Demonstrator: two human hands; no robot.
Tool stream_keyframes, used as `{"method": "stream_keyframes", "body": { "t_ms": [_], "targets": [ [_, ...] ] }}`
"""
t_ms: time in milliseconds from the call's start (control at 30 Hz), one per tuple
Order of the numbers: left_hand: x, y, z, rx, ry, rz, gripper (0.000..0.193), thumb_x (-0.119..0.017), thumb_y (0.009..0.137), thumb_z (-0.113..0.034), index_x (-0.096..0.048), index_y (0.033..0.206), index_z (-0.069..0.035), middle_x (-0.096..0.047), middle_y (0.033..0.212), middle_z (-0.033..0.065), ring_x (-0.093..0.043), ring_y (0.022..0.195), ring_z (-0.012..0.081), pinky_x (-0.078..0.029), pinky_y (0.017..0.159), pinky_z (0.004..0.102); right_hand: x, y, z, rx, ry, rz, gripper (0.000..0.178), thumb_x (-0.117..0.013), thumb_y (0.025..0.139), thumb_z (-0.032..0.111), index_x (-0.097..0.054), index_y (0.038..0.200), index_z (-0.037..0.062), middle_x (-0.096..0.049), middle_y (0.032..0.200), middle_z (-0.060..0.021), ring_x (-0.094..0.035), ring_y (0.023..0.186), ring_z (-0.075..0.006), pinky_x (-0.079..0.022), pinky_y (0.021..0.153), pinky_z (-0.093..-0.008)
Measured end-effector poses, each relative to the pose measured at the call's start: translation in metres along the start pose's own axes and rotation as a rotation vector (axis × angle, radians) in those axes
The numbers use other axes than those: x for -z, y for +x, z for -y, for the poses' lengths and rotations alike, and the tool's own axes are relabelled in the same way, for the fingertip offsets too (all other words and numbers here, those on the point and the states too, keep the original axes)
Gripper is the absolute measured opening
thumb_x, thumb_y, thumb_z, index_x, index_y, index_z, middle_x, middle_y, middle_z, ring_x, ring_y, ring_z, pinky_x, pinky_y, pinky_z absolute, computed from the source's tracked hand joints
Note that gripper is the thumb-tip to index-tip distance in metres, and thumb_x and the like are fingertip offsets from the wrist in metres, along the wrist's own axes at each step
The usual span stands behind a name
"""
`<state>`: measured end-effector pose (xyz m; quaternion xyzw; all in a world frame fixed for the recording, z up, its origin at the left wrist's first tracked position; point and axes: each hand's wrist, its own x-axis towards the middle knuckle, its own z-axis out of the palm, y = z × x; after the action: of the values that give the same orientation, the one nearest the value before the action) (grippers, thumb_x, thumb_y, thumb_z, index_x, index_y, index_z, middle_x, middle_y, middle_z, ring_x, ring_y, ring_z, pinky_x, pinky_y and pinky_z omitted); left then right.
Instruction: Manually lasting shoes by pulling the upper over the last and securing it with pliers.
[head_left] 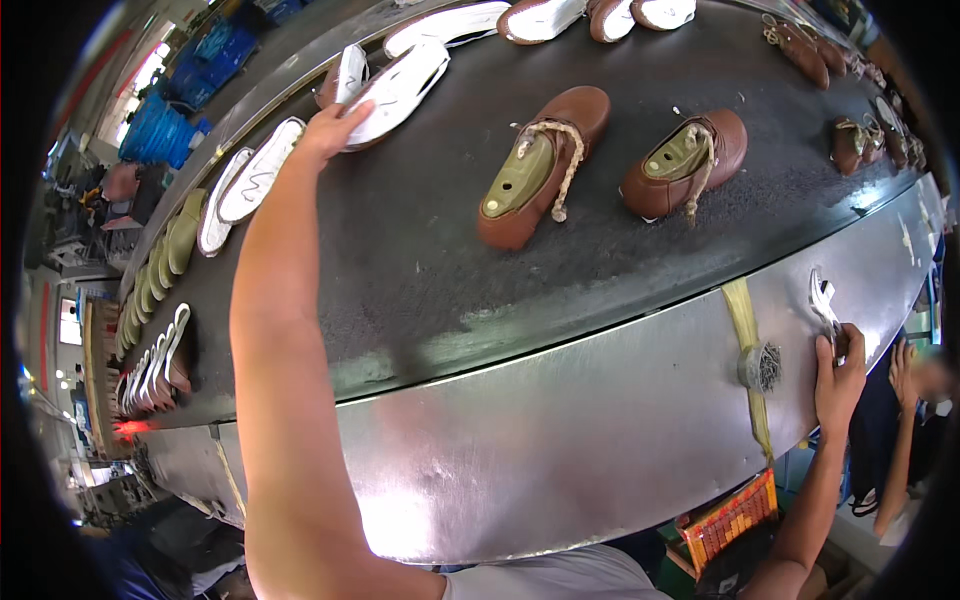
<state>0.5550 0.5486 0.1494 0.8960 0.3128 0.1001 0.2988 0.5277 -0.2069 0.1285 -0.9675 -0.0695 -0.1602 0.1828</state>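
Observation:
My left arm reaches far across the dark belt. My left hand point(328, 132) is closed on the near end of a brown shoe point(402, 92) whose white underside faces up. A second shoe point(342, 80) lies just beyond it. By the metal ledge at the right, my right hand point(840, 378) is wrapped round silver pliers point(822, 297), their jaws pointing away from me. Beside that hand sits a small round tub of nails point(765, 367). Two brown shoes, one left point(530, 178) and one right point(690, 160), stand upright with olive lasts inside and rope laces.
The belt point(420, 250) carries more white-bottomed shoes point(545, 18) along its far side, olive lasts point(160, 260) at left and laced brown shoes point(800, 48) at far right. Yellow tape point(740, 310) crosses the metal ledge point(560, 430). Another person's hand point(903, 375) is at the right.

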Motion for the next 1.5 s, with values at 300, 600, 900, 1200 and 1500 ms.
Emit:
{"method": "stream_keyframes", "body": {
  "t_ms": [300, 600, 900, 1200, 1500],
  "targets": [
    [0.035, -0.180, -0.010, -0.091, 0.516, 0.000, 0.079, -0.056, 0.085, -0.069, -0.069, 0.103, 0.007, -0.065, 0.105, 0.0322, -0.063, 0.104, 0.0428, -0.049, 0.090, 0.0462, -0.001, -0.004, 0.011, 0.098, 0.022, -0.050, 0.042, -0.068, 0.089, 0.030, -0.057, 0.114, -0.0016, -0.065, 0.104, -0.0214, -0.062, 0.096, -0.0397, -0.048, 0.085, -0.0433],
    [0.132, -0.516, -0.010, -0.035, 0.309, 0.113, 0.048, -0.073, 0.083, -0.040, -0.067, 0.096, 0.006, -0.058, 0.114, 0.0264, -0.056, 0.107, 0.0401, -0.044, 0.093, 0.0418, 0.001, -0.011, 0.008, 0.239, -0.008, -0.081, 0.048, -0.064, 0.090, 0.041, -0.060, 0.112, -0.0006, -0.065, 0.105, -0.0205, -0.062, 0.098, -0.0394, -0.049, 0.084, -0.0449],
    [0.061, -0.465, -0.052, -0.218, 0.568, 0.234, 0.086, -0.073, 0.081, -0.043, -0.038, 0.145, 0.001, -0.057, 0.130, 0.0259, -0.053, 0.124, 0.0396, -0.041, 0.105, 0.0416, 0.020, -0.090, 0.024, 0.378, 0.294, -0.209, 0.043, -0.063, 0.094, 0.033, -0.060, 0.114, -0.0054, -0.066, 0.105, -0.0255, -0.062, 0.100, -0.0424, -0.048, 0.087, -0.0463],
    [0.049, -0.506, -0.076, -0.214, -0.229, 0.318, 0.073, -0.076, 0.085, -0.038, -0.047, 0.142, -0.003, -0.064, 0.121, 0.0109, -0.059, 0.111, 0.0183, -0.046, 0.098, 0.0325, 0.050, -0.301, 0.103, -0.153, 1.239, 0.939, 0.030, -0.061, 0.097, 0.024, -0.054, 0.114, 0.0003, -0.063, 0.092, -0.0070, -0.059, 0.076, -0.0113, -0.050, 0.070, -0.0274],
    [-0.124, -0.697, -0.014, -0.016, -0.981, 0.459, 0.081, -0.076, 0.086, -0.015, -0.030, 0.153, -0.007, -0.058, 0.129, 0.0088, -0.053, 0.117, 0.0160, -0.042, 0.103, 0.0319, 0.013, -0.342, 0.122, 0.196, 0.798, 0.987, 0.066, -0.082, 0.074, 0.028, -0.049, 0.122, -0.0021, -0.065, 0.108, -0.0191, -0.065, 0.099, -0.0289, -0.051, 0.087, -0.0379]
  ]
}}
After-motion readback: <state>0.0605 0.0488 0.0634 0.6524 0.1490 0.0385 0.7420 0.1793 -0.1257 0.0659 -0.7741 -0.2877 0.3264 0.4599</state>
